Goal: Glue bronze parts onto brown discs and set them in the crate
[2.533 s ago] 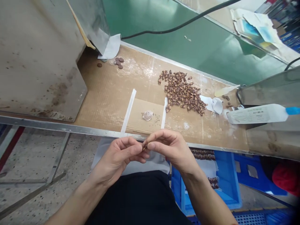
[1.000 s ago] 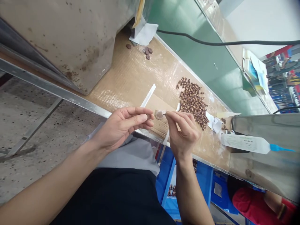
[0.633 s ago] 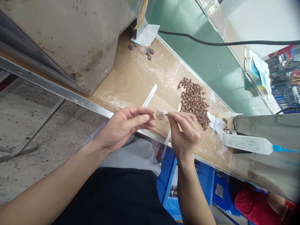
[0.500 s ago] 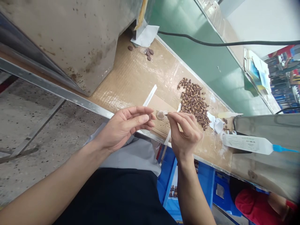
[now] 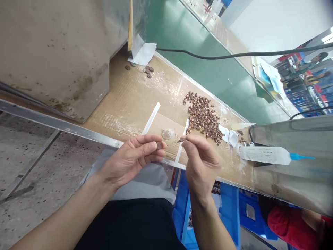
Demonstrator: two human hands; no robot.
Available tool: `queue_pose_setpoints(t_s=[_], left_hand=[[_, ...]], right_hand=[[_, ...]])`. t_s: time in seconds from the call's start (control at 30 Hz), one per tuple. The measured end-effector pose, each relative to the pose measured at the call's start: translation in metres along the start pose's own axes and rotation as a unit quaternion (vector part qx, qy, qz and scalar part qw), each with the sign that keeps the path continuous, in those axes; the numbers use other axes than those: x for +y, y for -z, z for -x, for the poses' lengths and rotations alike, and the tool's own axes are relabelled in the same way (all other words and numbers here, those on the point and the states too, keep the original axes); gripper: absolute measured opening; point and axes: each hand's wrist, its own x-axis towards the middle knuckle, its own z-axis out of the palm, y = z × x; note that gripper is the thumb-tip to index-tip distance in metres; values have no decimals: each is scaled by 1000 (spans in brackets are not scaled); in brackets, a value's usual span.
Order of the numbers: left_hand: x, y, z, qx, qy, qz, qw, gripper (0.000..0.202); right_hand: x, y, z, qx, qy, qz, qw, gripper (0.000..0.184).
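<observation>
My left hand (image 5: 137, 154) is closed above the bench's front edge, a small brownish disc (image 5: 159, 145) pinched between thumb and fingers. To its right, my right hand (image 5: 201, 156) pinches a small brown-and-gold part (image 5: 180, 140), its tip pointing left. The hands are apart. Just beyond them a small clear round container (image 5: 168, 134) sits on the cardboard-covered bench; its contents are hard to make out. Past my right hand spreads a pile of similar brown-and-gold parts (image 5: 204, 116).
Several brown discs (image 5: 148, 70) lie at the far left near white paper (image 5: 143, 55). A blue-tipped squeeze bottle (image 5: 265, 155) lies at right beside crumpled tissue (image 5: 231, 137). A machine housing (image 5: 65, 59) borders the left. Blue bins (image 5: 230, 211) stand below. Someone's red clothing (image 5: 291, 222) shows lower right.
The camera view has shifted, so bench items appear farther left. A brownish disc now shows in my left fingers. The part in my right fingers is more visible.
</observation>
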Motion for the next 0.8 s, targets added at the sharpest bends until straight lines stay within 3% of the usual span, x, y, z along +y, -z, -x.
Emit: queue_pose_setpoints(t_s=[0.13,0.37,0.8], left_hand=[[-5,-3,-3,-7,11,7,1000,20],[-12,-7,-4,5,3,29,1000,23],[-12,-9,-2,28,-8,33,999,23]], right_hand=[[-1,-6,11,-34,-59,-78,995,8],[-6,-15,15,-61,-104,-171,978,11],[-8,-17,16,-59,-106,-136,983,6]])
